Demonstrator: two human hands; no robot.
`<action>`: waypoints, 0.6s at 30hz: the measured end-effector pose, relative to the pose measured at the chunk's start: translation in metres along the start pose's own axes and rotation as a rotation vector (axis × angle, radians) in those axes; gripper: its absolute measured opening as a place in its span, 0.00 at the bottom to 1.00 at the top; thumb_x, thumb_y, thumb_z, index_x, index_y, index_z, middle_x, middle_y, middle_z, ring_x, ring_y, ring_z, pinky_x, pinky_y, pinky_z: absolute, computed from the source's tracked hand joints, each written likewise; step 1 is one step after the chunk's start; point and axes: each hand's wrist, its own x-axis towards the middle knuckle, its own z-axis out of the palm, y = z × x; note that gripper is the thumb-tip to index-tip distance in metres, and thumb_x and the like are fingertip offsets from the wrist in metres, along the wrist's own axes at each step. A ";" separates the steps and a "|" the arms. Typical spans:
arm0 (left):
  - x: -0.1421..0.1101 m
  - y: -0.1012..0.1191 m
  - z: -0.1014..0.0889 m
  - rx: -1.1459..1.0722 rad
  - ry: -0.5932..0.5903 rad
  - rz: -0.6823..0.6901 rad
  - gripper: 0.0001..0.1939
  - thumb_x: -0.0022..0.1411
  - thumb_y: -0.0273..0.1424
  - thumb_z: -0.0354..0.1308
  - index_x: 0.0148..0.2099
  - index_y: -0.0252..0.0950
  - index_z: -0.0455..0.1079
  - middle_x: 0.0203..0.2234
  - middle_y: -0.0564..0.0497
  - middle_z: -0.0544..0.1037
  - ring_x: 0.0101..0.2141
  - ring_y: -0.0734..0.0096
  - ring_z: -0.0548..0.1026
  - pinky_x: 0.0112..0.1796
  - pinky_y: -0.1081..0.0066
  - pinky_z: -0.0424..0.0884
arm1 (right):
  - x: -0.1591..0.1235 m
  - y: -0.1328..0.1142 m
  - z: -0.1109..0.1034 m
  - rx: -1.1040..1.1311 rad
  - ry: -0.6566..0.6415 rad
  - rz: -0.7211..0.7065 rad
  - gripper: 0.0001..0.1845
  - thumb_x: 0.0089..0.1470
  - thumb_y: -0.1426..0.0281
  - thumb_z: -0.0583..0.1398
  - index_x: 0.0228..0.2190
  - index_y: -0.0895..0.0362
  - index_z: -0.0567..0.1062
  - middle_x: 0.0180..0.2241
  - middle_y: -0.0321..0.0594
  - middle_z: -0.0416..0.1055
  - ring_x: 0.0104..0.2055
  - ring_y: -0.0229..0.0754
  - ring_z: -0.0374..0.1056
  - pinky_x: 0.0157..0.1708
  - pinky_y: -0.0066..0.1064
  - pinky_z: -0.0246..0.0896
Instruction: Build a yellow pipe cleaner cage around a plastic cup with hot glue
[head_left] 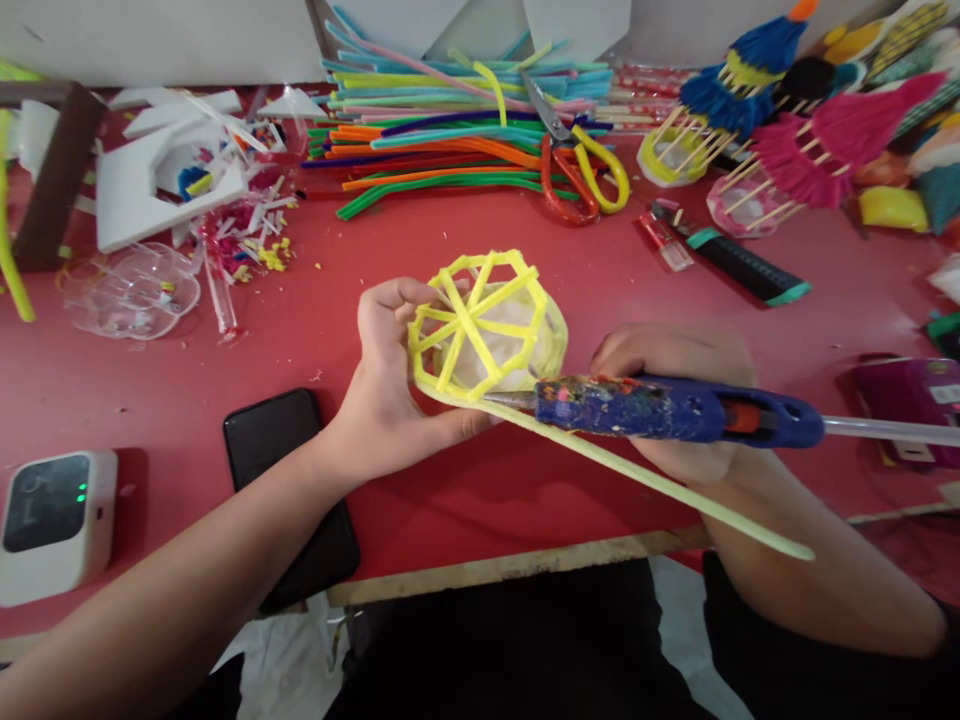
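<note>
My left hand (386, 400) grips the rim of a yellow pipe-cleaner wheel (472, 318) with several spokes, tilted above the table. Behind the spokes shows a whitish, translucent round part with a pale yellow edge. A pale yellow pipe cleaner (652, 475) lies along the wheel's lower rim, and its loose end runs out to the lower right. My right hand (686, 350) is closed around a paint-stained blue hot glue gun (630, 408) with a clear glue stick in its back. The metal nozzle is at the wheel's lower rim, by the pipe cleaner; whether it touches is unclear.
Coloured pipe cleaners (450, 140) and scissors (570, 165) lie at the back. Blue and pink tasselled stick models (810, 150) stand back right, near a cutter knife (750, 268). White foam offcuts (135, 190) are at left. A phone (277, 440) and white device (60, 520) sit front left.
</note>
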 end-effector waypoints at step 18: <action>0.001 0.000 -0.005 0.025 -0.018 0.045 0.43 0.53 0.33 0.77 0.61 0.49 0.51 0.55 0.46 0.58 0.57 0.54 0.69 0.52 0.50 0.78 | -0.003 0.000 0.001 0.033 0.103 0.014 0.07 0.49 0.73 0.61 0.23 0.52 0.69 0.22 0.33 0.67 0.23 0.40 0.67 0.22 0.33 0.60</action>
